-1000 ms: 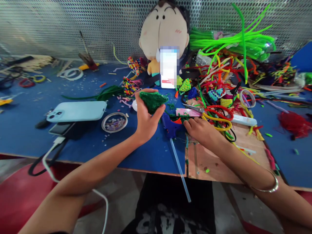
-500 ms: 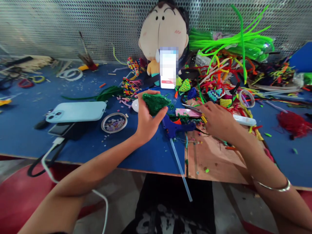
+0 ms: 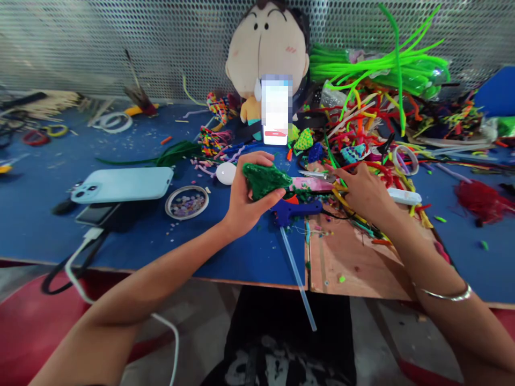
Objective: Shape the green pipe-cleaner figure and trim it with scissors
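Gripping a dark green fuzzy piece [image 3: 266, 179] between thumb and curled fingers, the left hand [image 3: 244, 197] holds it lifted just above the blue table [image 3: 52, 182]. It looks like twisted chenille stem work: probably light, soft on the surface with a bendable wire core, so it should take a firm pinch without harm but may deform if squeezed hard. The thicker middle, where the hand already has it, seems the best place to hold.

The right hand [image 3: 361, 193] lies just to the right of the green piece, fingers bent down onto the yellow-handled scissors [image 3: 341, 187] and the tangle of coloured stems [image 3: 362, 134] beyond; whether it has closed on the handles I cannot tell. Between and just below the two hands lies a blue glue gun [image 3: 293, 210], its clear stick [image 3: 298, 284] running toward the person. Left of the left hand sit a small dish of beads [image 3: 187, 201] and a pale blue phone [image 3: 123, 184].
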The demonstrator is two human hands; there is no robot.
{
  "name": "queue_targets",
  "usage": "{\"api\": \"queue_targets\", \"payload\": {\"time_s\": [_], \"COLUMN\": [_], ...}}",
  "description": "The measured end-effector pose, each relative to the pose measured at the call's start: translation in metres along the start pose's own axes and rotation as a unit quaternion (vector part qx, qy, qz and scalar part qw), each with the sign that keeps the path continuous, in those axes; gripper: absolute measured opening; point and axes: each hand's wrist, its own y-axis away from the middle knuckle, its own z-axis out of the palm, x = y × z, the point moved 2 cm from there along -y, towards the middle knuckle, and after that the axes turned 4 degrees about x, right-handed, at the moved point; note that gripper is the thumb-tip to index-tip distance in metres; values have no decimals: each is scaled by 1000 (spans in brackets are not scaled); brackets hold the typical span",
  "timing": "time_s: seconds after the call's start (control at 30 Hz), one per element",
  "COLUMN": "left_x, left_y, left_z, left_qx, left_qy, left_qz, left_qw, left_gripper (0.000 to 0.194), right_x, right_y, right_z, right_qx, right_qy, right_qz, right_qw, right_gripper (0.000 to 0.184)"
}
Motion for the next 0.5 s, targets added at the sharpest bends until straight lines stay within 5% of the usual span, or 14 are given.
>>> {"api": "queue_targets", "payload": {"time_s": [0.23,0.5], "left_x": [2,1], "left_y": [2,-3], "left_z": [5,2], "left_qx": [-40,-10], "left_qy": [121,104], "left_qz": [-78,-71], "left_qw": [989,992], "left_gripper": [38,40], "right_x": [1,-21], "right_y": [1,8], "right_z": [-24,-35], "right_qx": [131,175], "right_qy": [-99,-286], "right_qz": [51,-110], "right_qw": [985,936], "right_gripper": [42,37]}}
